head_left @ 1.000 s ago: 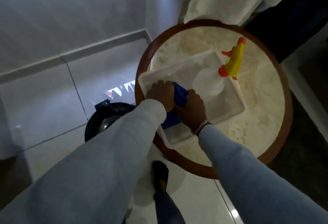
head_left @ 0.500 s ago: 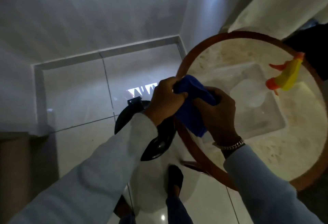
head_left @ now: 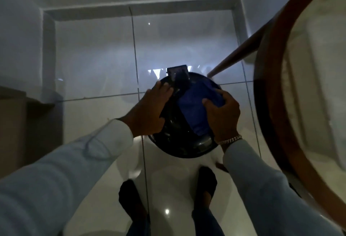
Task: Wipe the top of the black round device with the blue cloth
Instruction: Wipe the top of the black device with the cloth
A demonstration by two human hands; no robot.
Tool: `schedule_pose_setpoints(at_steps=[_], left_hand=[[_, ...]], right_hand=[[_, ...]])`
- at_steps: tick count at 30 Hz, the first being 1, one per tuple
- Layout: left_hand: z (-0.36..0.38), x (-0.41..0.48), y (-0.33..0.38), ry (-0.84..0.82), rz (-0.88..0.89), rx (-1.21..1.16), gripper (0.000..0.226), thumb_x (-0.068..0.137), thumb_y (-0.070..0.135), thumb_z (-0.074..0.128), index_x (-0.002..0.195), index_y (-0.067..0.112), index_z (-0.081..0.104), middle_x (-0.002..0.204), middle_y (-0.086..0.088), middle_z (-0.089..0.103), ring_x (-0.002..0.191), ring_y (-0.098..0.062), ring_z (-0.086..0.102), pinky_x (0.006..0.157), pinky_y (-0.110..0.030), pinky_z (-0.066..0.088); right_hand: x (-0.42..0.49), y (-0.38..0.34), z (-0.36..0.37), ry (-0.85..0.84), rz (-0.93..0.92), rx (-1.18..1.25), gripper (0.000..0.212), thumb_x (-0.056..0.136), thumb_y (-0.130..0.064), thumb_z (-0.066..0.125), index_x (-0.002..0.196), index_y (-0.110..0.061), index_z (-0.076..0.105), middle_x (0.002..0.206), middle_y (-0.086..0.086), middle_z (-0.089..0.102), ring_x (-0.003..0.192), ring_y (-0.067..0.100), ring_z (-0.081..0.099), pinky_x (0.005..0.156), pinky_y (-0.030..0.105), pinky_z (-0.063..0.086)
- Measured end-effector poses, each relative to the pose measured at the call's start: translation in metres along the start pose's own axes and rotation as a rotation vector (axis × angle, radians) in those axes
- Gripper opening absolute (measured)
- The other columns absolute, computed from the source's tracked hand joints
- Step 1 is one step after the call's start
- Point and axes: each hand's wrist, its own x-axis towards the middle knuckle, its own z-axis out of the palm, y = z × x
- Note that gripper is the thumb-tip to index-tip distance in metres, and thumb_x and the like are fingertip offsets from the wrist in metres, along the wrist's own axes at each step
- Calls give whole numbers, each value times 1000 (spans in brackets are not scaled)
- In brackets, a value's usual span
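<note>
Black and glossy, the round device (head_left: pixel 179 138) sits on the pale tiled floor (head_left: pixel 93 58), which serves as the reference for all positions below. A small dark raised part (head_left: pixel 178 75) stands at the far edge of the device.

Blue cloth (head_left: pixel 196 108) lies spread over the right half of the device's top, reaching from near the raised part down toward the near rim.

Right hand (head_left: pixel 222 116): placed on the right side of the device, fingers curled over the cloth and pressing it to the top surface. The thumb lies across the cloth. A light metal bracelet (head_left: pixel 231 140) circles the wrist above a pale sleeve (head_left: pixel 262 189).

Left hand (head_left: pixel 148 110): flat against the left edge of the device, fingers extended toward the raised part, palm resting on the rim. It grips nothing; it touches the device only.

Two dark shoes (head_left: pixel 131 198) stand on the floor just nearer than the device. A round table with a brown wooden rim (head_left: pixel 269 104) rises over the floor to the right of the device, with one brown leg (head_left: pixel 237 56) angled down to the floor beside the device's far right edge.
</note>
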Motion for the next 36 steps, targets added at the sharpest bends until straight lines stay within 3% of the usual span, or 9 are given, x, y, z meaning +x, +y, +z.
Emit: schedule_pose_setpoints(at_steps=[2,5,7,10,15,22,28,31,36], left_hand=[[19,-2,-21,-91,5,97,115,71,38,75,148,14,-7,160,-6,-12,144,-19,-19,117,-37,-7],[26,9,-31,-81,37,153,140,56,59,78,146,13,-18,158,-7,-21,143,-17,-23,114,-35,-10],[28,23,-34,-78,87,252,146,49,65,78,145,13,-20,158,-8,-20,144,-20,-21,112,-35,-11],[30,39,-44,-108,133,317,151,42,69,78,145,16,-19,159,-6,-19,145,-20,-18,112,-33,-9],[27,41,-50,-150,165,270,152,39,73,77,145,22,-20,158,1,-22,141,-9,-24,117,-37,-3],[25,43,-54,-173,179,225,151,41,74,76,145,24,-21,158,3,-22,143,-10,-24,120,-37,-3],[25,42,-54,-171,185,208,150,41,74,75,145,23,-19,158,3,-22,144,-11,-22,121,-36,-2],[25,41,-58,-168,197,220,150,40,79,71,145,23,-21,158,4,-24,144,-11,-23,121,-37,-1],[26,43,-63,-132,214,190,150,38,81,69,145,25,-19,159,4,-18,142,-5,-20,119,-31,-1]], right_hand=[[3,22,10,35,-148,-211,43,77,-14,69,120,-10,59,120,16,60,112,33,56,95,48,49],[3,43,15,95,-376,-468,56,86,-31,60,138,-17,44,145,15,42,133,35,38,106,52,38],[5,53,26,-15,-536,-571,58,91,-46,50,142,-22,39,154,12,33,142,37,27,112,57,28],[0,68,47,-123,-577,-742,68,88,-63,38,147,-29,30,160,7,21,147,38,12,116,58,19],[-8,95,29,-166,-859,-880,64,91,-62,35,144,-27,37,156,8,29,144,37,24,111,58,27],[10,62,55,-75,-540,-700,66,88,-61,41,145,-29,32,158,11,24,145,37,18,115,58,20],[-16,88,40,-192,-792,-775,60,89,-60,44,140,-27,41,153,12,35,142,37,25,111,60,29],[-13,95,22,-181,-727,-733,58,89,-58,44,137,-27,38,152,12,35,141,39,28,110,61,31],[18,52,66,-122,-579,-629,62,87,-59,43,141,-30,35,157,11,28,145,39,20,115,60,20]])
